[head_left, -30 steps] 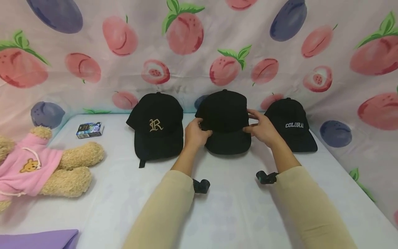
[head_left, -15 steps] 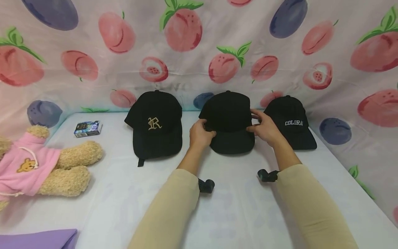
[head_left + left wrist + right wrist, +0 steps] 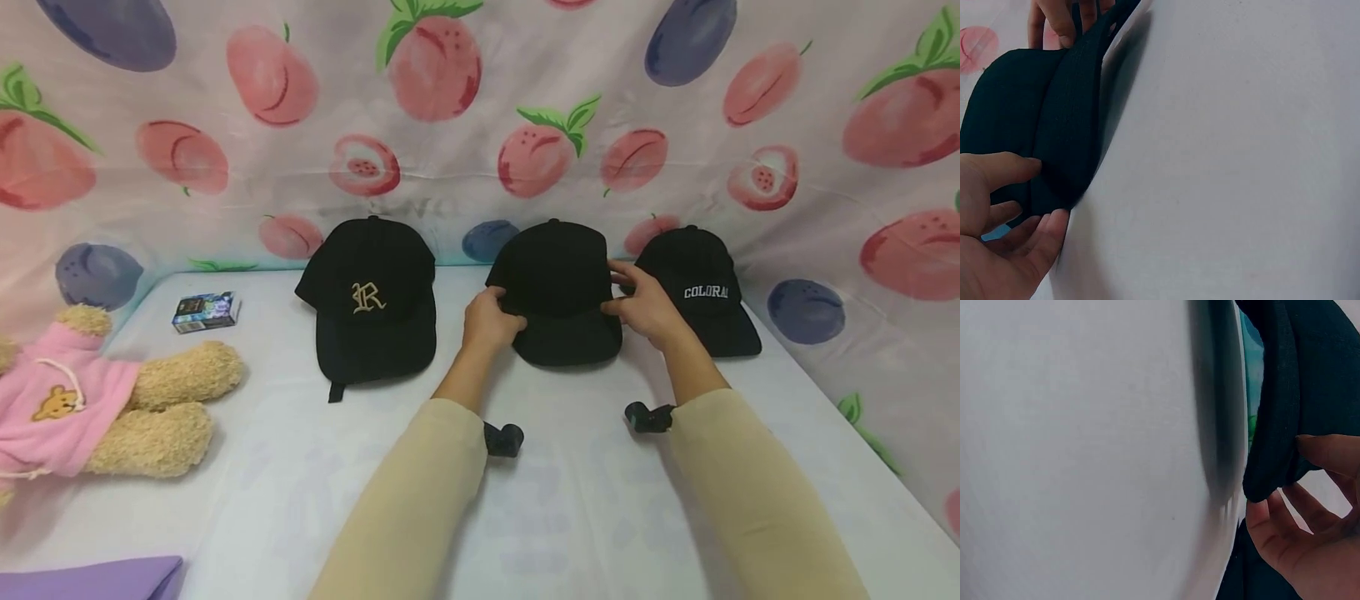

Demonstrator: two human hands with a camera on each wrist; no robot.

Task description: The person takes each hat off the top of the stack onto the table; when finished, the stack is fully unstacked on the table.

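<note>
A plain black baseball cap (image 3: 558, 275) stands between two others near the back of the white surface, its brim facing me. My left hand (image 3: 491, 321) pinches its left side, the thumb near where the crown meets the brim. On the opposite side my right hand (image 3: 637, 300) pinches the same cap. The left wrist view shows the left thumb laid on the dark cap (image 3: 1063, 125) with fingers at its lower edge. In the right wrist view, the thumb of the right hand (image 3: 1316, 531) touches one face of the cap (image 3: 1291, 381) and the fingertips meet its edge.
To the left stands a black cap with a gold letter (image 3: 375, 304); to the right, close by my right hand, a black cap with white lettering (image 3: 697, 292). Farther left are a small box (image 3: 206, 312), a teddy bear (image 3: 97, 400) and a purple item (image 3: 97, 579). Fruit-patterned fabric (image 3: 442, 158) hangs behind.
The middle cap has shifted a little to the right between both hands, away from the gold-letter cap and closer to the white-lettered one. Both hands keep their hold; the head view drifts slightly.
</note>
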